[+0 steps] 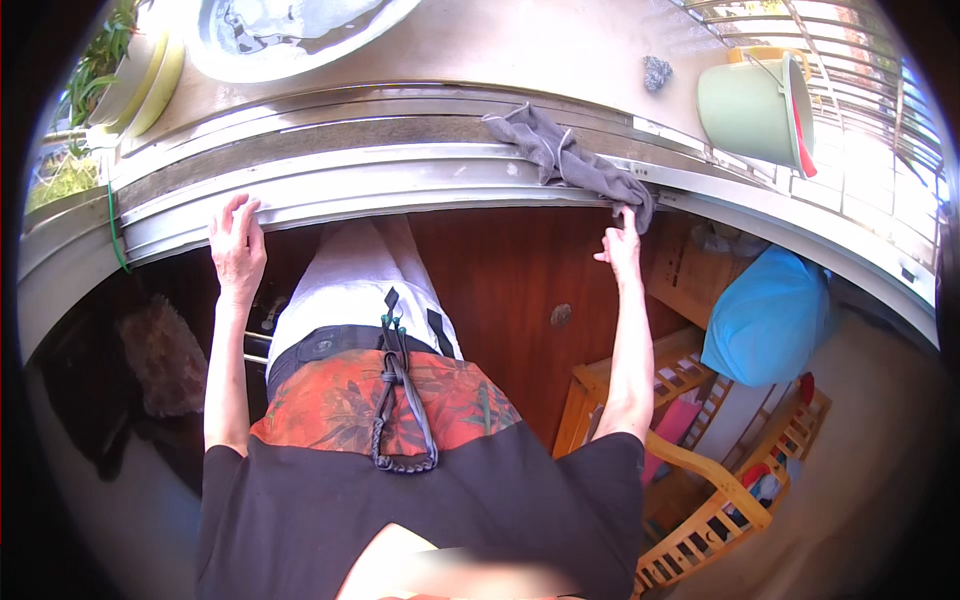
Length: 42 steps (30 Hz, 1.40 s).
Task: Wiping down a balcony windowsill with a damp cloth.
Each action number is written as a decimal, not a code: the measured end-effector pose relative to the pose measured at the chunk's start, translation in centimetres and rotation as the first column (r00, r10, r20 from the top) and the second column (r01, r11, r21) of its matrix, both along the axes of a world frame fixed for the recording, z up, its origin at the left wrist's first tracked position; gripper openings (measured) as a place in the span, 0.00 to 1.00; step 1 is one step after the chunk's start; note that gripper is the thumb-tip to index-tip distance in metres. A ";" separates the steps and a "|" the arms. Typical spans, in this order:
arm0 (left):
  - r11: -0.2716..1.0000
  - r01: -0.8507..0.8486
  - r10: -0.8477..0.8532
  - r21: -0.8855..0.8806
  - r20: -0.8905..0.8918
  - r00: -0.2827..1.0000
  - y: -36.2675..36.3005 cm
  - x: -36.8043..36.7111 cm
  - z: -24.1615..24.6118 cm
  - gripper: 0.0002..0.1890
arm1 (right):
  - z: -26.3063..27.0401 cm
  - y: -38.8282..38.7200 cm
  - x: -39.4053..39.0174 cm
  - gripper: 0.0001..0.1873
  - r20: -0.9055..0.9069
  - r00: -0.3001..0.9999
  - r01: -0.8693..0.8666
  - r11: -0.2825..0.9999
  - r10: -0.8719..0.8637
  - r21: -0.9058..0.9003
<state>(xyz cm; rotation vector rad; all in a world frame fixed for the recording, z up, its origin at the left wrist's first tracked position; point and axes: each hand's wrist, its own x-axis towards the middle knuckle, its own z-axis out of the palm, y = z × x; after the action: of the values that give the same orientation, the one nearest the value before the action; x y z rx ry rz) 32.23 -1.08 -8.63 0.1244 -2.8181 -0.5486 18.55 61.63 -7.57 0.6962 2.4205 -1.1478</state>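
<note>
A crumpled grey cloth (574, 159) lies draped across the metal window track (420, 174), one end hanging over the near edge. My right hand (622, 255) points its index finger at that hanging end and touches it. The thumb stands apart from the cloth. At the left, my left hand (238, 251) is by the near edge of the track, fingers loosely bent and apart, with nothing seen in it. Whether its fingertips rest on the metal is unclear.
Beyond the track, a ledge (525, 56) carries a white basin (315, 60) of water, a grey scouring pad (658, 73), a pale green bucket (746, 112) on its side and plant pots (142, 82). Metal bars (840, 82) bound the right. A blue bag (772, 319) and wooden rack (712, 480) stand indoors.
</note>
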 end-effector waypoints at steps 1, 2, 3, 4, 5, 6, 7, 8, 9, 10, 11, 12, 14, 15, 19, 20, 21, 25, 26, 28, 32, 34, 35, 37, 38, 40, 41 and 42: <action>1.000 0.023 -0.023 0.013 -0.004 1.000 0.5 -0.4 0.2 0.17 | -0.2 -0.9 0.3 0.31 -0.005 0.999 -0.043 0.999 0.043 -0.029; 0.999 0.047 -0.046 0.027 -0.009 0.999 1.0 -0.9 0.3 0.17 | -0.5 -1.8 0.7 0.31 -0.020 0.998 -0.056 0.998 0.055 -0.028; 0.998 0.051 -0.050 0.024 -0.003 0.999 1.3 -1.2 0.4 0.17 | -0.6 -3.3 1.2 0.31 -0.033 0.997 -0.074 0.997 0.073 -0.032; 0.997 0.079 -0.078 0.023 -0.022 0.997 1.7 -2.0 0.2 0.18 | -1.2 -4.0 1.9 0.31 -0.043 0.997 -0.072 0.995 0.069 -0.075; 0.994 0.106 -0.105 0.021 -0.040 0.994 2.0 -2.7 -0.1 0.18 | -1.7 -4.7 2.5 0.31 -0.054 0.996 -0.071 0.990 0.065 -0.118; 0.994 0.107 -0.107 0.021 -0.018 0.994 2.2 -3.1 -0.3 0.18 | -1.3 -6.0 3.1 0.31 -0.057 0.994 -0.103 0.984 0.096 -0.143; 0.994 0.110 -0.110 0.018 -0.014 0.994 2.2 -3.4 -0.6 0.18 | -1.7 -6.9 3.4 0.31 -0.043 0.993 -0.111 0.989 0.107 -0.101; 0.997 0.074 -0.073 0.001 -0.067 0.995 2.3 -3.6 -0.9 0.18 | -1.2 -6.5 2.8 0.30 0.009 0.962 -0.274 0.958 0.274 0.088; 0.999 0.041 -0.042 -0.009 -0.125 0.991 2.3 -3.9 -1.4 0.18 | -0.4 -5.5 2.0 0.30 0.088 0.905 -0.424 0.865 0.417 0.268; 1.000 -0.013 0.012 -0.007 -0.144 0.990 2.2 -3.9 -2.0 0.18 | 0.1 -4.1 1.2 0.30 0.141 0.811 -0.553 0.665 0.568 0.502; 1.000 -0.013 0.012 -0.006 -0.142 0.990 2.3 -4.2 -2.5 0.18 | 0.7 -2.8 0.5 0.31 0.141 0.789 -0.558 0.601 0.598 0.572; 0.996 -0.089 0.084 -0.028 -0.163 0.983 2.3 -4.5 -2.8 0.19 | 0.7 -0.6 0.3 0.31 0.103 0.822 -0.506 0.637 0.559 0.581; 0.975 -0.214 0.200 -0.051 -0.205 0.958 2.6 -5.0 -3.6 0.21 | -1.0 1.2 1.0 0.31 0.071 0.916 -0.374 0.771 0.396 0.516; 0.969 -0.227 0.204 -0.097 -0.205 0.957 2.7 -4.4 -3.4 0.22 | 0.4 -3.7 0.8 0.33 0.025 0.980 -0.197 0.963 0.196 0.182; 0.962 -0.227 0.189 -0.151 -0.228 0.955 3.2 -4.7 -3.5 0.22 | -1.8 -9.3 4.6 0.32 -0.030 0.976 -0.218 0.974 0.216 -0.060; 0.966 -0.226 0.190 -0.126 -0.249 0.950 3.1 -4.7 -3.5 0.22 | -2.6 -8.4 4.4 0.29 -0.022 0.941 -0.334 0.939 0.337 0.080; 0.965 -0.231 0.195 -0.123 -0.248 0.949 2.9 -4.7 -3.6 0.22 | -3.1 -7.0 4.0 0.25 0.002 0.895 -0.435 0.874 0.446 0.217; 0.966 -0.228 0.191 -0.125 -0.254 0.948 2.7 -4.4 -3.8 0.22 | -1.1 -3.1 1.9 0.23 0.094 0.893 -0.437 0.796 0.440 0.419; 0.967 -0.223 0.187 -0.125 -0.249 0.950 2.9 -4.6 -3.7 0.22 | -1.6 -2.7 2.1 0.22 0.060 0.930 -0.355 0.845 0.362 0.399; 0.962 -0.235 0.197 -0.136 -0.250 0.948 3.0 -4.3 -3.7 0.22 | -1.8 -6.7 3.4 0.29 -0.039 0.981 -0.182 0.974 0.188 0.134; 0.955 -0.253 0.211 -0.152 -0.249 0.945 3.3 -4.7 -3.6 0.22 | -3.2 -16.0 6.5 0.30 -0.065 0.970 -0.238 0.971 0.236 -0.025; 0.958 -0.248 0.209 -0.146 -0.239 0.948 3.3 -4.7 -3.4 0.22 | -4.3 -18.3 7.8 0.28 -0.089 0.926 -0.371 0.929 0.368 -0.020; 0.960 -0.241 0.206 -0.141 -0.226 0.952 3.3 -4.8 -3.3 0.22 | -4.6 -18.7 8.2 0.27 -0.111 0.887 -0.452 0.892 0.449 -0.002; 0.960 -0.241 0.205 -0.140 -0.233 0.951 3.0 -4.2 -3.5 0.22 | -4.0 -16.1 6.5 0.22 -0.101 0.780 -0.556 0.758 0.618 0.341; 0.961 -0.240 0.204 -0.136 -0.236 0.950 2.8 -4.1 -3.7 0.21 | -3.3 -14.2 5.5 0.20 0.014 0.811 -0.545 0.748 0.585 0.379; 0.962 -0.237 0.201 -0.135 -0.233 0.951 2.9 -4.0 -3.8 0.21 | -1.9 -8.9 3.9 0.19 0.004 0.872 -0.410 0.727 0.489 0.550; 0.961 -0.237 0.202 -0.140 -0.226 0.953 2.9 -3.9 -3.8 0.21 | -1.0 -6.5 2.8 0.21 0.005 0.901 -0.359 0.740 0.434 0.569; 0.963 -0.230 0.193 -0.140 -0.234 0.953 3.2 -4.4 -3.6 0.21 | -1.0 -2.9 2.0 0.24 0.061 0.915 -0.349 0.706 0.399 0.617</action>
<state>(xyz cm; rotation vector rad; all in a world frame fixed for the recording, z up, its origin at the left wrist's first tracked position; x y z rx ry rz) 27.86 2.08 -12.27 0.3109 -2.5802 -0.2598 20.51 58.72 -8.54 0.2858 2.8387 -0.1964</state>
